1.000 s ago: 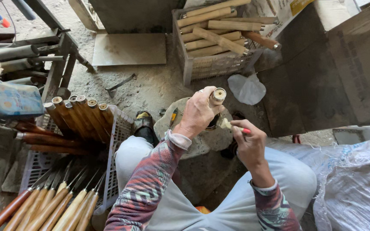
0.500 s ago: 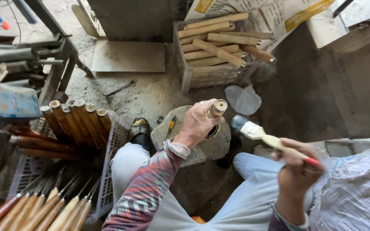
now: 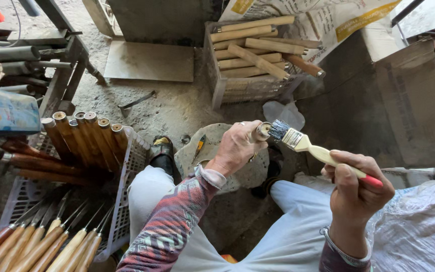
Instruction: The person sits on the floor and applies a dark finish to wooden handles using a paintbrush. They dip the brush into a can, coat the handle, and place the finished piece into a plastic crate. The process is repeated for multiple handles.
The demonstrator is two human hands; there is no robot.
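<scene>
Right now the person's left hand (image 3: pixel 236 147) is wrapped around a short wooden handle (image 3: pixel 262 132), its fingers closed tight about the shaft so that only the metal-ringed end shows, pointing right. The right hand (image 3: pixel 357 187) grips a paintbrush (image 3: pixel 305 144) by its pale handle with a red tip, fingers curled shut around it; the dark bristles touch the ringed end of the wooden handle. Both hands hover above the person's lap, near the middle of the scene, over a round stone block (image 3: pixel 227 161) on the ground between the knees.

At the left, a white plastic crate (image 3: pixel 127 181) carries a row of brown varnished handles (image 3: pixel 84 136) leaning upright, and nearer the camera lie tools with thin metal tangs (image 3: pixel 51 242). Far off, a second crate (image 3: pixel 242 88) holds a loose pile of bare, pale wooden sticks (image 3: pixel 252 48). A crumpled clear plastic sheet (image 3: pixel 419 226) lies at the near right, beside the person's light trousers.
</scene>
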